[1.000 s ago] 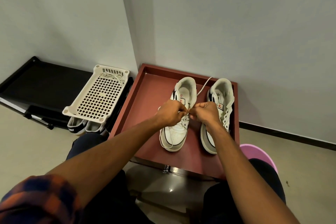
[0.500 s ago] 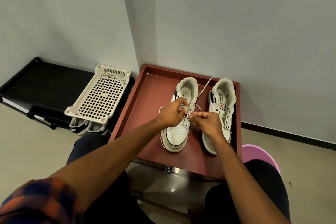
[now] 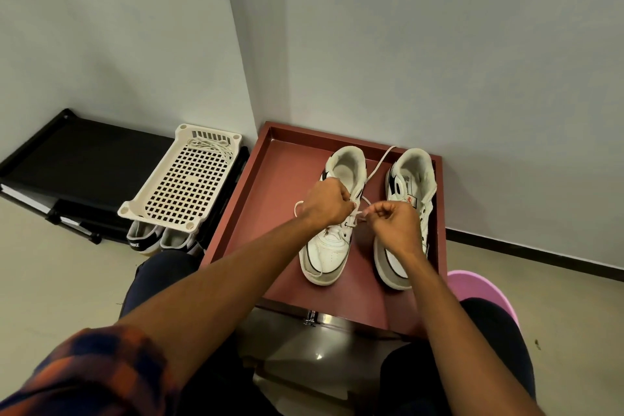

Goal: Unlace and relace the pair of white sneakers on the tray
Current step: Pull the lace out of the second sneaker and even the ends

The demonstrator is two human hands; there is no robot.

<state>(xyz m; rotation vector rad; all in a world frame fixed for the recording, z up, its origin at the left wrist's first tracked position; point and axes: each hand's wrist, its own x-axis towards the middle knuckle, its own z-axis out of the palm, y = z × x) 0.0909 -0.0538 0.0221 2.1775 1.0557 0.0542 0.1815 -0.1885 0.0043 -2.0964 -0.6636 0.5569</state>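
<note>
Grey walls meet behind the red tray (image 3: 280, 179), which holds the left sneaker (image 3: 329, 246) and right sneaker (image 3: 413, 172) side by side. Over the left sneaker, my left hand (image 3: 326, 203) and right hand (image 3: 393, 223) nearly touch, fingers curled, each pinching its lace (image 3: 378, 164).

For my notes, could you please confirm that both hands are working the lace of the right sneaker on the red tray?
Not quite. The head view shows the left hand and right hand pinching the lace of the left sneaker, not the right sneaker. Both sneakers do stand on the red tray.
</note>
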